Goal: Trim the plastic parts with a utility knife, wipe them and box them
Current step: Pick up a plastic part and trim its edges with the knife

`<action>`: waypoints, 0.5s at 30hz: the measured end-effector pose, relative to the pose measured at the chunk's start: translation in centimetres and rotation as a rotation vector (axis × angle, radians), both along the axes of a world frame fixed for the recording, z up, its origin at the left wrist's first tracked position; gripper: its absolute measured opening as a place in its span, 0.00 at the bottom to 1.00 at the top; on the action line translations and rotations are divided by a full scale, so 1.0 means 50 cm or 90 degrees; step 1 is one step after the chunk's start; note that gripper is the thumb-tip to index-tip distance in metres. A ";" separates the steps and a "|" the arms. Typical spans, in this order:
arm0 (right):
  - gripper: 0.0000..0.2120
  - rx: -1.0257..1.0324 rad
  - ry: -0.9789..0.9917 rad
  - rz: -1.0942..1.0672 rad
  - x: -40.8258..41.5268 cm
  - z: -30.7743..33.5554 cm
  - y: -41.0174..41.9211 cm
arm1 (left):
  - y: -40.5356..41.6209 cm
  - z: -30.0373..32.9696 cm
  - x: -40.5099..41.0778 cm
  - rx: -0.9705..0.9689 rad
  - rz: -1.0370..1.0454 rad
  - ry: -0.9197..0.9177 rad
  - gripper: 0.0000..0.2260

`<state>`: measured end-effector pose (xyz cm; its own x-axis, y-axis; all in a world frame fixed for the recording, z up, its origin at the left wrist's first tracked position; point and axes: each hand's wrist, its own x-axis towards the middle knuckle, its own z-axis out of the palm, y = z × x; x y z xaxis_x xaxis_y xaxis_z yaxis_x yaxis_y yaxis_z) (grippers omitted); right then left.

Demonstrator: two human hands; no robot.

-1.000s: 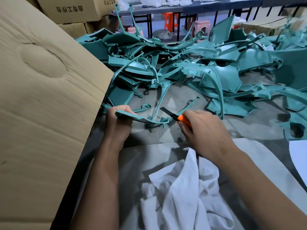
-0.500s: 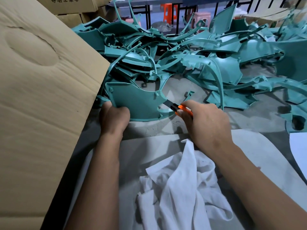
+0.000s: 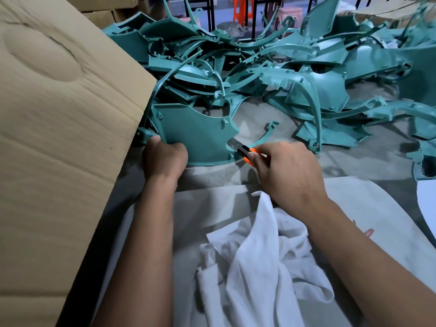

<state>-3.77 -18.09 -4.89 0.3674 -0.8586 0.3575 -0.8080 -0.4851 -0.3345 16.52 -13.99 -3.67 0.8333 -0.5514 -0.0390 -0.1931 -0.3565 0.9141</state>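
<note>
One cardboard box flap [image 3: 59, 128], far left. My left hand [image 3: 165, 159] grips the lower left edge of a teal plastic panel [image 3: 195, 135], held upright on the grey table [image 3: 368, 159]. My right hand [image 3: 287, 173] clasps an orange utility knife [image 3: 245, 151], blade touching the panel's right edge. One white cloth [image 3: 264, 260], near me. Many teal parts [image 3: 271, 67] heaped behind.

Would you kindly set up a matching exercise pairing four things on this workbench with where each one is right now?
Things:
1. utility knife
2. held teal panel
3. white cloth
4. cardboard box flap

Places:
A. lying crumpled between the forearms
B. in the right hand, blade at the panel's edge
C. filling the left side of the view
D. gripped at its lower left corner by the left hand

Pairs: 1-B, 2-D, 3-A, 4-C
</note>
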 end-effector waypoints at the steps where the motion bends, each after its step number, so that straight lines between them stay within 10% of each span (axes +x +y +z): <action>1: 0.15 0.008 0.000 -0.007 0.000 0.000 0.000 | 0.001 0.002 -0.003 -0.002 -0.002 0.002 0.18; 15: 0.15 -0.001 0.043 -0.134 -0.034 0.008 -0.040 | 0.000 -0.004 -0.001 0.002 0.002 -0.009 0.19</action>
